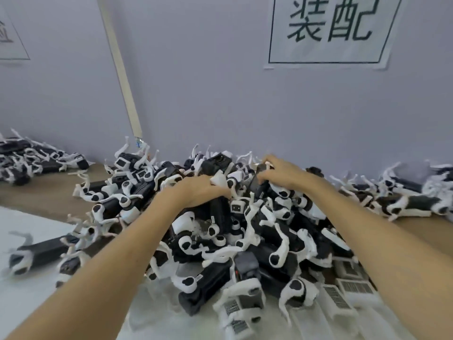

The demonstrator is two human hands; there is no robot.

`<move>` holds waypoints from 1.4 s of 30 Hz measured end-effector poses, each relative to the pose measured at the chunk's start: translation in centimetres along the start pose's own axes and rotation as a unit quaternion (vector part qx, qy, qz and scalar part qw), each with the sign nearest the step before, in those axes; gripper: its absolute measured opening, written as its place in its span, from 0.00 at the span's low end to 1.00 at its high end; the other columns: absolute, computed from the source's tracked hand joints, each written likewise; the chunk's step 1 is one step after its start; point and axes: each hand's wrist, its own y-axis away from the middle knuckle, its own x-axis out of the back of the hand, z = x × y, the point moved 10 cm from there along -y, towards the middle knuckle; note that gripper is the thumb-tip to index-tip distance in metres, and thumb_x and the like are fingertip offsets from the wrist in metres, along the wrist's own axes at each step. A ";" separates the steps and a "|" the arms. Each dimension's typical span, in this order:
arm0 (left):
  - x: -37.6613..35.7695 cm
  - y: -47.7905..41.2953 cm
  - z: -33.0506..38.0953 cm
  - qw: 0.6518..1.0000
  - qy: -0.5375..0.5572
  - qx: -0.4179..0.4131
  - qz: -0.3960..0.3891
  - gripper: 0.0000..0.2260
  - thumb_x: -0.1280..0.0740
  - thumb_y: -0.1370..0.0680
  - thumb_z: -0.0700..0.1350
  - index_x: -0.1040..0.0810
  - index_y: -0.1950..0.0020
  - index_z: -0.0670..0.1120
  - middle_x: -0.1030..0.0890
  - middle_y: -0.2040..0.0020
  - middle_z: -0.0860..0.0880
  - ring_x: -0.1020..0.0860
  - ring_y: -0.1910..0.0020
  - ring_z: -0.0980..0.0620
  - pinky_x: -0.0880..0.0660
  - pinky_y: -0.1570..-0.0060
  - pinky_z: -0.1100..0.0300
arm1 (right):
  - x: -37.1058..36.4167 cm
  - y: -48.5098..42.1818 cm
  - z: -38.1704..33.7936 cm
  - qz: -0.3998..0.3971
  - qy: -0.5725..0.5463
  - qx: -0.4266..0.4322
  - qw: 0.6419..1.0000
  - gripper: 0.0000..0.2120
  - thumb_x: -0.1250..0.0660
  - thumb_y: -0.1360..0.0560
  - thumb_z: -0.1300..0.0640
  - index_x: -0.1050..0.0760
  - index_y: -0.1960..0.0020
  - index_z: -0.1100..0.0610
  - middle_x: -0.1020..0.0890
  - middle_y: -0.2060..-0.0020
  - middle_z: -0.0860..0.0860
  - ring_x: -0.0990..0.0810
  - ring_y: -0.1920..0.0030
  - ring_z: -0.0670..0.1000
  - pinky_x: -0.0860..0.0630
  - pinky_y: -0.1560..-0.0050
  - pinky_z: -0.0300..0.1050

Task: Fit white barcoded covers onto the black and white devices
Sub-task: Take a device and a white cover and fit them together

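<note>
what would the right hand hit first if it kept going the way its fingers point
The black device it grips, at the top of the pile. The right hand points left and away; past that, likely more piled devices, though depth is unclear.

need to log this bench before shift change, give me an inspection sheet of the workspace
surface: brown table, with a white sheet over its near part
job's things: big pile of devices in the middle; barcoded covers lie near right, a few more in front
clutter: more devices along the wall, far left and right
hands: left hand grips a device in the pile; right hand grips another at the pile's top
cables: nothing seen
surroundings: grey wall, sign above the pile, beige strip running up the wall
</note>
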 end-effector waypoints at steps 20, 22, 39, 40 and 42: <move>-4.3 26.3 7.3 0.972 0.126 -0.123 0.157 0.19 0.33 0.20 0.54 0.26 0.29 0.56 0.40 0.19 0.55 0.28 0.38 0.62 0.26 0.49 0.69 | -1.8 33.1 2.6 0.147 -0.077 0.055 0.985 0.47 0.26 0.29 0.38 0.54 0.23 0.39 0.31 0.25 0.51 0.26 0.31 0.53 0.27 0.32 0.58; -5.1 27.9 7.5 0.955 0.218 -0.115 0.162 0.12 0.33 0.20 0.51 0.21 0.37 0.55 0.41 0.21 0.58 0.28 0.51 0.71 0.27 0.62 0.74 | -3.3 35.6 3.1 0.099 -0.099 0.059 0.988 0.47 0.28 0.29 0.35 0.58 0.22 0.34 0.35 0.23 0.45 0.29 0.28 0.48 0.30 0.29 0.55; -12.4 30.6 12.5 0.890 0.257 -0.012 0.376 0.08 0.33 0.23 0.38 0.16 0.51 0.49 0.24 0.30 0.51 0.36 0.24 0.49 0.51 0.24 0.47 | -1.4 43.9 8.7 0.286 -0.156 0.070 0.943 0.19 0.32 0.21 0.49 0.27 0.30 0.45 0.29 0.30 0.41 0.30 0.30 0.44 0.34 0.30 0.41; -12.4 30.8 12.3 0.887 0.257 -0.016 0.384 0.08 0.33 0.24 0.37 0.17 0.52 0.48 0.23 0.31 0.50 0.34 0.25 0.48 0.49 0.25 0.47 | -1.1 44.5 7.6 0.288 -0.171 0.101 0.937 0.19 0.33 0.23 0.47 0.25 0.33 0.46 0.26 0.36 0.39 0.25 0.37 0.43 0.30 0.37 0.38; -12.2 31.3 12.2 0.879 0.258 -0.019 0.401 0.09 0.32 0.26 0.34 0.17 0.54 0.47 0.21 0.34 0.49 0.31 0.27 0.46 0.45 0.27 0.46 | -2.4 44.9 4.8 0.223 -0.184 0.157 0.944 0.22 0.33 0.25 0.45 0.26 0.32 0.46 0.24 0.43 0.38 0.21 0.48 0.47 0.29 0.48 0.33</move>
